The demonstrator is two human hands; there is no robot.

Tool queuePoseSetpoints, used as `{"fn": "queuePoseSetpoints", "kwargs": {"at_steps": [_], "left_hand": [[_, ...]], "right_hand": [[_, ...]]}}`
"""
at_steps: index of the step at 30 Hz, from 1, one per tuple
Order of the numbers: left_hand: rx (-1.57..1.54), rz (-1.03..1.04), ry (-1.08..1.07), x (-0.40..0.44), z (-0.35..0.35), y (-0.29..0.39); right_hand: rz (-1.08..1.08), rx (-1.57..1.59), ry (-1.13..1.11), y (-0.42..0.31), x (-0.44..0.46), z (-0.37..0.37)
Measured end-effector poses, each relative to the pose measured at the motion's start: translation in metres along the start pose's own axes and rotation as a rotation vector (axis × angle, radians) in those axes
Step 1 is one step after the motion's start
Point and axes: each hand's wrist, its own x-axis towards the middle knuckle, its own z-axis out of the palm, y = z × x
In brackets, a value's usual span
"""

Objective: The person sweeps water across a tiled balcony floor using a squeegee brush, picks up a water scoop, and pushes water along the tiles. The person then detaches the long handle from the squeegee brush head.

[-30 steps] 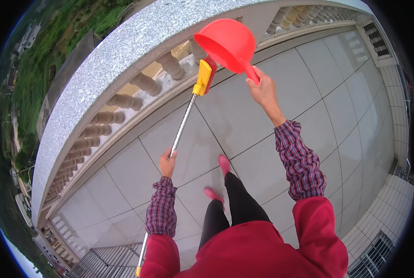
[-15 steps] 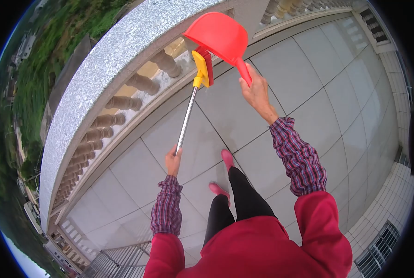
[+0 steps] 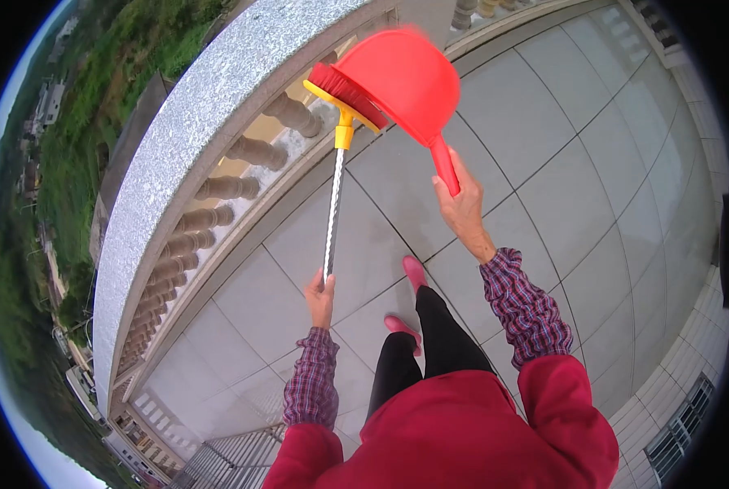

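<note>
My left hand is closed round the silver pole of a long-handled brush. The brush head is yellow with red bristles, which face up and right against the open edge of a red dustpan. My right hand grips the dustpan by its short handle, holding it raised in front of me. Whether bristles and pan touch cannot be made out for certain.
A curved balcony railing with a speckled stone top and stone balusters runs along the left. Grey floor tiles lie below, with my pink boots on them. A metal rack stands at the bottom left.
The brush head has turned so its bristles face up towards the dustpan. The dustpan has tilted and moved slightly right, and both hands appear lower in view.
</note>
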Motion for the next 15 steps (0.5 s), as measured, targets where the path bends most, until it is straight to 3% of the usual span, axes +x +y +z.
{"fn": "queuePoseSetpoints", "kwargs": {"at_steps": [4,6,9,11,13,15], "left_hand": [[0.080,0.040,-0.095,-0.028,-0.012,0.011],[0.175,-0.192,-0.300,-0.035,-0.005,0.052],[0.240,-0.114,-0.246,-0.025,0.017,0.053],[0.269,-0.052,-0.215,-0.020,0.027,0.046],[0.387,0.029,-0.202,-0.008,0.028,0.024],[0.313,0.021,-0.248,-0.011,0.038,0.042]], "right_hand": [[0.036,0.027,-0.020,-0.023,-0.040,-0.049],[0.077,0.051,-0.071,-0.032,-0.057,-0.068],[0.046,0.002,-0.091,-0.043,-0.060,-0.083],[0.137,0.020,-0.087,-0.048,-0.062,-0.091],[0.042,0.007,0.015,-0.049,-0.066,-0.090],[-0.012,-0.017,0.019,-0.046,-0.068,-0.089]]}}
